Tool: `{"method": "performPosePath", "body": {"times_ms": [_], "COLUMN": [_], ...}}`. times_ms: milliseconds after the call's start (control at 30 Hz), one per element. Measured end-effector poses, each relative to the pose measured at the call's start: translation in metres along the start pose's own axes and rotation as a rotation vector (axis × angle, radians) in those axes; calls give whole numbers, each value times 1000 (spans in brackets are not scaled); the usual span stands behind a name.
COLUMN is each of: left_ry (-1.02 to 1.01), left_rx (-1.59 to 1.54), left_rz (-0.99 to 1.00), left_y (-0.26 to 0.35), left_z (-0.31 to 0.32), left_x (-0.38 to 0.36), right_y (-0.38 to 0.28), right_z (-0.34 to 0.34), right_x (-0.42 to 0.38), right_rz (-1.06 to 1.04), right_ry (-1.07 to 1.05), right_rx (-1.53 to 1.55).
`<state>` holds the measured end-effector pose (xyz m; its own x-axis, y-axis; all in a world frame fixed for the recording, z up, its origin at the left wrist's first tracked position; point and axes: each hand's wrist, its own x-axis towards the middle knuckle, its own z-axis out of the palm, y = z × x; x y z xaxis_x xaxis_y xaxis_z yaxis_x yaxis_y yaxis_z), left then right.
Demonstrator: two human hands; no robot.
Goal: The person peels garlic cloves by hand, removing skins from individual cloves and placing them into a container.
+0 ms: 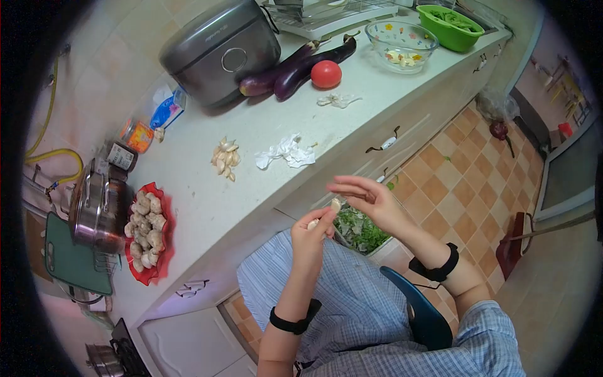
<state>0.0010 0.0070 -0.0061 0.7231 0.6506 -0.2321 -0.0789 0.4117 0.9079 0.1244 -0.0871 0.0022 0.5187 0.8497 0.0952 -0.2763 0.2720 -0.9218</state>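
Observation:
My left hand (312,234) is closed, pinching a garlic clove (336,205) upright between thumb and fingertip. Another pale piece, seemingly a second clove (313,224), shows among its curled fingers. Just to the right, my right hand (370,200) has its fingers stretched out and apart, with nothing visible in it. On the counter beyond lie a pile of garlic cloves (225,158), a crumpled white tissue (286,152) and some papery garlic skins (339,100). Several peeled cloves (403,60) rest inside a clear glass bowl (402,44).
The white counter (207,195) holds a rice cooker (223,53), two eggplants (314,66), a tomato (326,74), a green basket of greens (451,28) and a red dish of mushrooms (148,235). Below my hands, a bin with leafy scraps (363,229) stands against the cabinets.

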Motion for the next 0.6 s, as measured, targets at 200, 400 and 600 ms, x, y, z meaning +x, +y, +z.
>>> {"method": "performPosePath", "body": {"times_ms": [200,400,600], "left_ry": [-119,-178,-288], "left_rx": [-178,-119,-153], "left_rz": [-114,-177,-221], "left_y": [-1,4,2], "left_z": [-2,-2,-10], "left_x": [1,-2,1], "right_y": [-14,-13,-13], "right_z": [-3,-6,0], "right_x": [-6,-4,-5], "right_rz": [-158,-105,-138], "right_ry": [-133,-103,-98], "right_rx": [-421,-473,-535]}}
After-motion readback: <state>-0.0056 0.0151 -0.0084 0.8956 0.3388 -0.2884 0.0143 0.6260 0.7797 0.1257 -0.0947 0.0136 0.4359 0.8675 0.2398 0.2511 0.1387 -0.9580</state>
